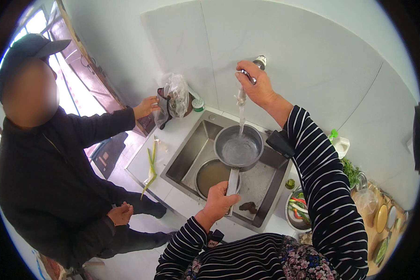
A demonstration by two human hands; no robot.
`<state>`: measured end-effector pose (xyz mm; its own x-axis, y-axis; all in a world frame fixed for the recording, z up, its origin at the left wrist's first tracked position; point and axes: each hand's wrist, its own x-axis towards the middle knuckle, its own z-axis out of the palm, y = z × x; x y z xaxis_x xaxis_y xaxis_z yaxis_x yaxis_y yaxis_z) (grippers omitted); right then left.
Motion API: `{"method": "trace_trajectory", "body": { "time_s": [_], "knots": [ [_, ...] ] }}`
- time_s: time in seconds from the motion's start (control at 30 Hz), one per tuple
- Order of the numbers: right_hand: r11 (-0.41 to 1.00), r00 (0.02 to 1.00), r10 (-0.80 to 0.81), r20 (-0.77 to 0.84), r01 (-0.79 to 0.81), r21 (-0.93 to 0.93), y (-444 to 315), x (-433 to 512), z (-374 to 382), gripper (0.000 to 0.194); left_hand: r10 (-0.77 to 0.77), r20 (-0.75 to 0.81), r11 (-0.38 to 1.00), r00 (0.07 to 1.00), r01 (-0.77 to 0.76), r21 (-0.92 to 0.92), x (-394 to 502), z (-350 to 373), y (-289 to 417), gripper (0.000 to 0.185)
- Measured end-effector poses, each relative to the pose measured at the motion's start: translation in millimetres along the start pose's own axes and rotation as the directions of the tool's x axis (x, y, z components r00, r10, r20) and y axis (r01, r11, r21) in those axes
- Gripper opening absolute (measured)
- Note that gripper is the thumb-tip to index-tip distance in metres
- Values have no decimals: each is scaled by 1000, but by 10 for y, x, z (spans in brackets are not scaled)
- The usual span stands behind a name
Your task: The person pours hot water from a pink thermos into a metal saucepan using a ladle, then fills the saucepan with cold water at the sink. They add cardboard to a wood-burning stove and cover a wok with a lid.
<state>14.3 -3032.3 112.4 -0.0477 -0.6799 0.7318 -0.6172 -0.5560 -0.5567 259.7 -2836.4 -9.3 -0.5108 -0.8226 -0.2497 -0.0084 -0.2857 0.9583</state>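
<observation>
My left hand (217,201) grips the handle of a grey metal saucepan (219,154), holding it above a stainless steel sink (262,182). Water runs from the wall tap (260,62) into the pan, and some water covers its bottom. On the tap's lever, my right hand (259,84) has its fingers wrapped around the metal. Beneath the saucepan, a round basin (210,176) of cloudy water stands in the sink, partly hidden by the pan and my left hand. A dark wet cloth or scrap (248,207) lies on the sink floor.
Left of the sink, a person (49,168) reaches toward clear plastic bags (176,96) on the counter. A spring onion (151,171) lies nearer the edge. At right are a metal bowl of cut vegetables (298,210), leafy greens (350,171) and a wooden board (374,264) with dishes.
</observation>
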Motion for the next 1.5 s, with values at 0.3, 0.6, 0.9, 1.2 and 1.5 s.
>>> {"method": "trace_trajectory", "body": {
  "time_s": [0.3, 0.6, 0.9, 1.2, 1.5],
  "knots": [
    [657, 963, -110, 247, 257, -709, -196, 155, 26, 19, 18, 4, 1000, 1000, -18, 15, 99, 9, -50, 24],
    [834, 964, -222, 143, 264, -485, -547, -259, -404, 57, 85, -62, 966, 994, -67, 248, 61, -7, -35, 17],
    [736, 754, 635, 166, -527, -425, -1289, -3364, -2114, 38, 105, 37, 945, 994, -111, 308, -71, -92, -58, 13],
    [219, 214, 940, -264, -976, -10, -2759, -5792, -2286, 24, -29, 136, 951, 990, -15, 310, -484, 138, -140, 30],
    [90, -30, 887, -461, -967, 236, -4190, -7317, -2276, 26, -42, 450, 960, 892, -88, 265, -1476, 1242, -196, 29]
  ]
}}
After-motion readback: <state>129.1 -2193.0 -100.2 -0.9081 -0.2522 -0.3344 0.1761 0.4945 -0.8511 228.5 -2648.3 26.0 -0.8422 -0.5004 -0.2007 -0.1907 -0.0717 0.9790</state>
